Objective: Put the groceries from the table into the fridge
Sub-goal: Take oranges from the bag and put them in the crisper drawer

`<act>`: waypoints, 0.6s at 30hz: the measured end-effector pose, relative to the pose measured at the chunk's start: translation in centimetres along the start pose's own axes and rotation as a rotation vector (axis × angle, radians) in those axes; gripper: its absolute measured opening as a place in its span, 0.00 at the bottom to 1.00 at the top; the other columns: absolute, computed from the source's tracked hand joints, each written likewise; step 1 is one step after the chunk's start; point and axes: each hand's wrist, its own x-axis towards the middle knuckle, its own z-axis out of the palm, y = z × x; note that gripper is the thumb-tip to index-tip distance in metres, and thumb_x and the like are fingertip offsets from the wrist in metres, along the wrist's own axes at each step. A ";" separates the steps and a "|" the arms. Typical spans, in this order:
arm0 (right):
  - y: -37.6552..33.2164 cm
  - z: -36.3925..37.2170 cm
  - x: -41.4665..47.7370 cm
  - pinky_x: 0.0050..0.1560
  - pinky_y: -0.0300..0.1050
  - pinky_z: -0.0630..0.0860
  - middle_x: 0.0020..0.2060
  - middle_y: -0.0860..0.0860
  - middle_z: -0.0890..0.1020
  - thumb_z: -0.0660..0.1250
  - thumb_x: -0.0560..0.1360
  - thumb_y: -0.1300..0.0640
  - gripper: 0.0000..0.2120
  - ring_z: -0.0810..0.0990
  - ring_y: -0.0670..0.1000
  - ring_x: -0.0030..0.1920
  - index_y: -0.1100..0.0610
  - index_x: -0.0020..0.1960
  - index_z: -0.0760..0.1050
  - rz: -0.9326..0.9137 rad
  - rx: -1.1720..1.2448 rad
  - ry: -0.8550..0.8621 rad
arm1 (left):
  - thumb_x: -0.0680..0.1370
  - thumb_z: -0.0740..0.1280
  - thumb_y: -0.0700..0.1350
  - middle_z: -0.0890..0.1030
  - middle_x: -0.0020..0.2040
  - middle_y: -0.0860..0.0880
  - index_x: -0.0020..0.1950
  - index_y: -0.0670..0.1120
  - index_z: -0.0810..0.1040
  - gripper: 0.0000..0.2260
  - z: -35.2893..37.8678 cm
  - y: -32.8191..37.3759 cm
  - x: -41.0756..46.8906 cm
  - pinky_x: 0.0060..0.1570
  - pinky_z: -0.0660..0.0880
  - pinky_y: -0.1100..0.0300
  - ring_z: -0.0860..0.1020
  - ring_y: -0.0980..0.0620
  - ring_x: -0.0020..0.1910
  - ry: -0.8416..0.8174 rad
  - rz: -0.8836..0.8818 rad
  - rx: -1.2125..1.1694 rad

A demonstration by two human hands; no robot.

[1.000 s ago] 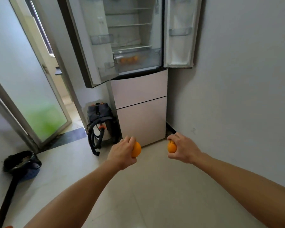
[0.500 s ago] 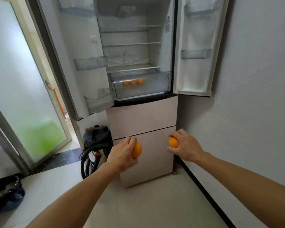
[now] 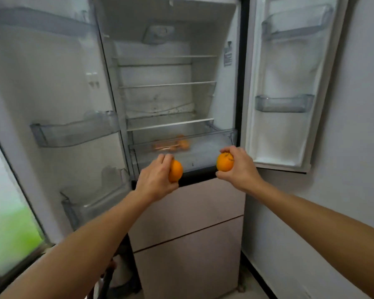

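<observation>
At the open fridge (image 3: 171, 100), both arms reach forward, left hand (image 3: 156, 180) gripping one orange (image 3: 175, 171), right hand (image 3: 240, 169) another orange (image 3: 224, 162).

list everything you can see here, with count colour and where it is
fridge: one, white inside, both upper doors open, straight ahead
shelves: three, pale, inside the fridge
crisper drawer: one, clear, under the lowest shelf
stored oranges: count blurred, orange, crisper drawer's left part
door bins: five, clear, three on left door, two on right
lower drawers: two, pinkish beige, shut, below the open compartment
glass door: one, frosted, green behind, far left
left orange: one, orange, before the crisper drawer
right orange: one, orange, beside it
left hand: one, bare, grips left orange
right hand: one, bare, grips right orange
</observation>
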 end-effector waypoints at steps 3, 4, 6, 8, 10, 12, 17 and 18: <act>0.4 0.2 5.8 0.51 0.48 0.74 0.57 0.50 0.71 0.78 0.64 0.54 0.30 0.74 0.52 0.52 0.47 0.63 0.70 -0.028 -0.011 0.023 | 0.67 0.73 0.52 0.72 0.58 0.49 0.63 0.50 0.66 0.28 0.4 -1.3 5.7 0.43 0.72 0.51 0.75 0.45 0.55 0.054 0.005 -0.003; 0.5 0.3 7.9 0.50 0.48 0.74 0.56 0.50 0.72 0.78 0.63 0.54 0.30 0.74 0.52 0.52 0.48 0.62 0.70 -0.045 -0.008 0.041 | 0.67 0.73 0.52 0.72 0.57 0.49 0.62 0.49 0.67 0.28 0.5 -1.9 7.5 0.43 0.72 0.51 0.75 0.45 0.55 0.079 0.001 -0.003; 0.8 0.6 12.3 0.49 0.44 0.70 0.55 0.51 0.73 0.77 0.64 0.52 0.29 0.75 0.52 0.51 0.48 0.62 0.71 -0.078 0.004 0.063 | 0.66 0.73 0.53 0.73 0.57 0.48 0.62 0.49 0.67 0.28 0.8 -3.2 11.0 0.44 0.72 0.51 0.75 0.44 0.54 0.119 -0.012 0.004; 1.1 1.3 16.6 0.50 0.44 0.69 0.56 0.51 0.74 0.77 0.64 0.50 0.31 0.74 0.51 0.52 0.49 0.64 0.70 -0.120 -0.014 0.053 | 0.66 0.74 0.56 0.73 0.57 0.48 0.61 0.49 0.67 0.29 1.1 -4.5 14.2 0.43 0.71 0.52 0.75 0.44 0.53 0.141 -0.032 0.025; 1.8 2.0 21.3 0.52 0.46 0.71 0.58 0.52 0.74 0.77 0.65 0.49 0.33 0.74 0.52 0.53 0.49 0.66 0.69 -0.155 -0.026 0.021 | 0.66 0.74 0.57 0.72 0.56 0.48 0.60 0.49 0.67 0.29 1.6 -5.8 17.6 0.42 0.69 0.53 0.75 0.43 0.52 0.145 -0.059 0.075; 2.2 2.7 24.6 0.53 0.48 0.74 0.59 0.54 0.76 0.77 0.64 0.47 0.33 0.76 0.55 0.55 0.50 0.67 0.70 -0.182 -0.083 -0.038 | 0.65 0.75 0.58 0.73 0.56 0.47 0.60 0.48 0.67 0.30 2.1 -7.0 19.8 0.42 0.70 0.52 0.75 0.43 0.52 0.095 -0.092 0.125; 4.7 6.0 34.2 0.49 0.48 0.75 0.57 0.54 0.78 0.75 0.65 0.42 0.29 0.77 0.56 0.54 0.51 0.63 0.73 -0.228 -0.411 -0.380 | 0.65 0.73 0.58 0.74 0.53 0.49 0.56 0.50 0.66 0.26 5.1 -10.3 26.0 0.42 0.69 0.54 0.75 0.44 0.52 -0.136 -0.202 0.259; 5.2 7.0 35.5 0.48 0.48 0.75 0.57 0.54 0.78 0.74 0.66 0.41 0.29 0.77 0.56 0.53 0.51 0.63 0.73 -0.243 -0.491 -0.431 | 0.65 0.73 0.58 0.75 0.53 0.49 0.56 0.49 0.67 0.26 5.8 -11.0 26.8 0.42 0.68 0.55 0.76 0.44 0.52 -0.189 -0.222 0.280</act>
